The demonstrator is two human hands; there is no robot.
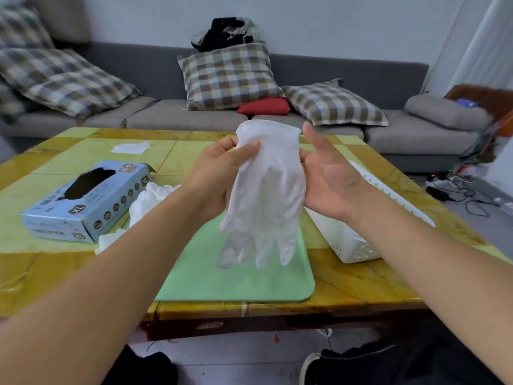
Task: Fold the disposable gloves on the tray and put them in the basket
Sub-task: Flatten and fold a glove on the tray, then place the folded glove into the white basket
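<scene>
A white disposable glove [266,190] hangs cuff up and fingers down above the green tray [249,284]. My left hand [222,168] pinches its cuff edge between thumb and fingers. My right hand [324,173] is beside the glove's right edge, palm open, fingers straight; its fingertips lie behind the glove. A white perforated basket [349,240] stands to the right of the tray. More white gloves [147,201] lie crumpled left of the tray.
A blue glove box [88,201] marked XL lies on the yellow-green table [55,268] at the left. A white tissue [130,147] sits at the table's far side. Behind is a grey sofa with checked cushions; cables lie on the floor at the right.
</scene>
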